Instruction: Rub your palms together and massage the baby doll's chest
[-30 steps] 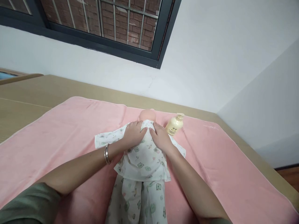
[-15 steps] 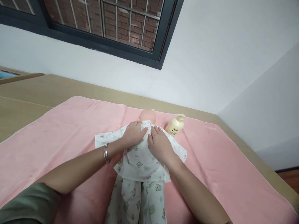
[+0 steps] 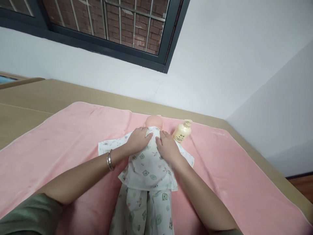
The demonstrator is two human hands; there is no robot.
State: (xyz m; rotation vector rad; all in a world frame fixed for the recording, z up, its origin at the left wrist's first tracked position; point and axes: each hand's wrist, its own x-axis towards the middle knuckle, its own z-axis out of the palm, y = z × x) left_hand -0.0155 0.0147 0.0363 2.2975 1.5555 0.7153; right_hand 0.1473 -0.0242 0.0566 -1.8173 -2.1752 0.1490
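Note:
A baby doll (image 3: pixel 154 121) lies on a pink blanket (image 3: pixel 80 130), its head toward the wall. It wears a white printed top (image 3: pixel 149 169) and matching trousers (image 3: pixel 160 209). Flat on the upper part of the top, on its left side, rests my left hand (image 3: pixel 140 141), fingers stretched out and thumb pointing inward. My right hand (image 3: pixel 168 147) lies likewise on the right side of the top, near the shoulder, thumb apart from the fingers. Neither hand holds anything. Just beyond my right hand stands a pale yellow pump bottle (image 3: pixel 183 131), tilted in view.
The blanket covers a wooden table (image 3: pixel 63 91) whose far edge meets a white wall (image 3: pixel 207 71). Above is a dark-framed window (image 3: pixel 105 42) with bars outside. A wooden edge (image 3: pixel 22 81) with something blue shows at the far left.
My right hand has shifted slightly outward and up toward the doll's shoulder, widening the gap between the hands. The left hand stays nearly in place. The whole view has drifted slightly.

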